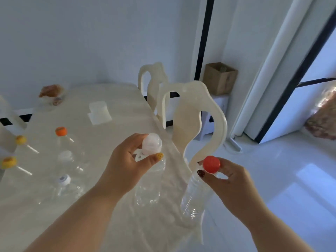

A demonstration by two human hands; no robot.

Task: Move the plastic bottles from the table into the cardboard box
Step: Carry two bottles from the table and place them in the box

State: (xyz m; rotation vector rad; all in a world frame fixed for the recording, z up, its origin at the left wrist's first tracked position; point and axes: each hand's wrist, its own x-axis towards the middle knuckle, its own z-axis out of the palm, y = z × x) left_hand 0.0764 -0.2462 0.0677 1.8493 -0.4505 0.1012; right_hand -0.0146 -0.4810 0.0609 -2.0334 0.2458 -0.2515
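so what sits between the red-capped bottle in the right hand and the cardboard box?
Head view: the near chair's back, then bare floor, between the red-capped bottle held by the right hand and the cardboard box.

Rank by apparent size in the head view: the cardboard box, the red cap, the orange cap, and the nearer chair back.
1. nearer chair back
2. cardboard box, though it stands far off, so its true size is understated
3. red cap, held close to the camera
4. orange cap, looks smaller, but lies farther away; true sizes may match

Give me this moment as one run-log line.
left hand: grips white-capped bottle | right hand: grips red-capped bottle | five bottles on table | cardboard box: far, by wall
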